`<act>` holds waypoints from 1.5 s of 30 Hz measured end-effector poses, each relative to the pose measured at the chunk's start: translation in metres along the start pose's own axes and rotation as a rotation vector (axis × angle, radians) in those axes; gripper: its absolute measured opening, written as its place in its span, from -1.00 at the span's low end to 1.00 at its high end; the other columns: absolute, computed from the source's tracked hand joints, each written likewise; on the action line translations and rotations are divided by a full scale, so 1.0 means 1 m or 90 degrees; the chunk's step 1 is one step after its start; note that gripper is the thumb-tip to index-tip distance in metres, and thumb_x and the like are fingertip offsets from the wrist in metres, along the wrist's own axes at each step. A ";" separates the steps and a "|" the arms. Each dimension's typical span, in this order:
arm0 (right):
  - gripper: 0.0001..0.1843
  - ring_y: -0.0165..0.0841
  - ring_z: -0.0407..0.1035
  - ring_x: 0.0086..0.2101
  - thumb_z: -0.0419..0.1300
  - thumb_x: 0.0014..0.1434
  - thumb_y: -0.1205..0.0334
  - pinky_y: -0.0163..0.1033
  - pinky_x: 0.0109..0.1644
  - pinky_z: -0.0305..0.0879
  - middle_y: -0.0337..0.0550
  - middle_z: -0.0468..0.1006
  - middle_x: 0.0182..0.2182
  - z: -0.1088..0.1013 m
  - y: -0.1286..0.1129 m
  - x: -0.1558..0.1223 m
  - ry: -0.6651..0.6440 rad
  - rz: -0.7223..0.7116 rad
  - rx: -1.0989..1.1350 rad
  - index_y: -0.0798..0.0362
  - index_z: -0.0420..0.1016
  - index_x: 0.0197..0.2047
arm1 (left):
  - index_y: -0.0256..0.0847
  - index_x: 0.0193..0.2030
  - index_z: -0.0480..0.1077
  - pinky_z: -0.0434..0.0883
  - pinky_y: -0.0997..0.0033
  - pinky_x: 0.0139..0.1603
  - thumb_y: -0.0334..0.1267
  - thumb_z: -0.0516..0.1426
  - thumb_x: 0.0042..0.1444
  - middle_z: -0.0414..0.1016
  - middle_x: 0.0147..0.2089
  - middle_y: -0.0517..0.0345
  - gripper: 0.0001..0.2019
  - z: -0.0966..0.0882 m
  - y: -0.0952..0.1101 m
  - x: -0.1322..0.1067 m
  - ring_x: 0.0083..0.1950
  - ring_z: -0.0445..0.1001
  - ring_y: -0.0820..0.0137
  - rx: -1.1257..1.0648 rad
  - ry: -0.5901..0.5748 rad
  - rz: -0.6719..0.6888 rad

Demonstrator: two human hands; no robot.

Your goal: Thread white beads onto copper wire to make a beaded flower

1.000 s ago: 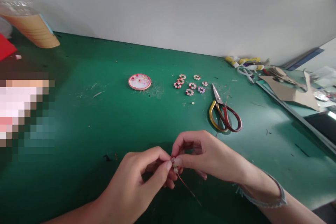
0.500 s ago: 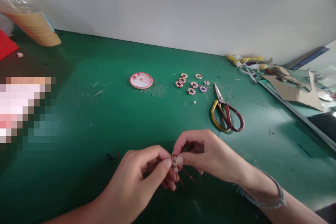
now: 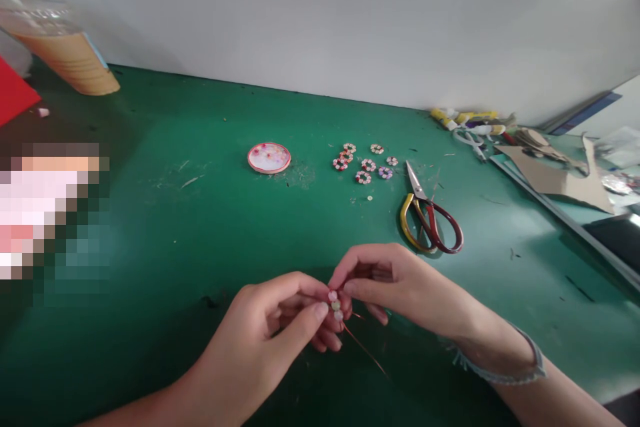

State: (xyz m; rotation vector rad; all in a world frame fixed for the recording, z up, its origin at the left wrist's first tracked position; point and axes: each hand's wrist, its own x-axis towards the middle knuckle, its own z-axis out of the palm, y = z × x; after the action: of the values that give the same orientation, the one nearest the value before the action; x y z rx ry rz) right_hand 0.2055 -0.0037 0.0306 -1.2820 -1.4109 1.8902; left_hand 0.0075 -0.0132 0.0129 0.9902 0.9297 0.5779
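My left hand point(image 3: 280, 327) and my right hand point(image 3: 395, 287) meet low in the middle of the view, fingertips pinched together. Between them is a short row of small pale beads point(image 3: 335, 305) strung on a thin copper wire point(image 3: 365, 350). The wire trails down and to the right over the green mat. My left thumb and forefinger pinch the beads from the left, and my right fingertips close on the wire beside them.
Scissors point(image 3: 430, 217) with yellow and red handles lie beyond my right hand. Several finished bead rings point(image 3: 367, 164) and a small round pink dish point(image 3: 269, 157) sit farther back. A plastic cup point(image 3: 65, 53) stands at far left; cardboard scraps point(image 3: 555, 170) lie right.
The beads between my fingertips show more clearly now, and the wire tail has swung out to the lower right. Both hands have stayed in place.
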 end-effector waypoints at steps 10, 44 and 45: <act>-0.61 -0.38 0.42 -0.35 0.31 0.12 0.09 -0.33 -0.33 0.28 -0.14 0.56 -0.38 -0.015 -0.009 -0.007 -0.085 -0.008 -0.006 0.14 0.46 -0.05 | -0.21 -0.18 0.46 0.51 0.52 -0.28 -0.36 0.20 0.12 0.63 -0.35 0.20 -0.88 0.000 0.011 0.001 -0.33 0.60 0.41 -0.094 0.099 0.014; -0.69 -0.53 -0.04 -0.58 0.17 0.20 0.23 -0.39 -0.56 -0.09 -0.40 0.12 -0.65 -0.009 -0.007 -0.006 -0.017 -0.076 -0.307 0.10 0.28 -0.55 | -0.25 -0.35 0.44 0.54 0.48 -0.33 -0.28 0.11 0.25 0.60 -0.43 0.17 -0.82 -0.001 0.019 -0.001 -0.39 0.61 0.38 -0.053 0.062 -0.001; -0.69 -0.53 -0.05 -0.58 0.17 0.19 0.24 -0.39 -0.56 -0.10 -0.41 0.11 -0.65 -0.010 -0.007 -0.007 -0.021 -0.074 -0.304 0.11 0.28 -0.56 | -0.25 -0.35 0.45 0.54 0.48 -0.33 -0.28 0.11 0.25 0.60 -0.42 0.17 -0.82 -0.002 0.019 -0.001 -0.39 0.61 0.38 -0.056 0.061 0.001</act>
State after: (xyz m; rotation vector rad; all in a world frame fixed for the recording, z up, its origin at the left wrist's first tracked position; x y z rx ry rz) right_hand 0.2159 -0.0018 0.0390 -1.3395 -1.9900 1.5558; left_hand 0.0050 -0.0044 0.0301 0.8901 0.9797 0.6662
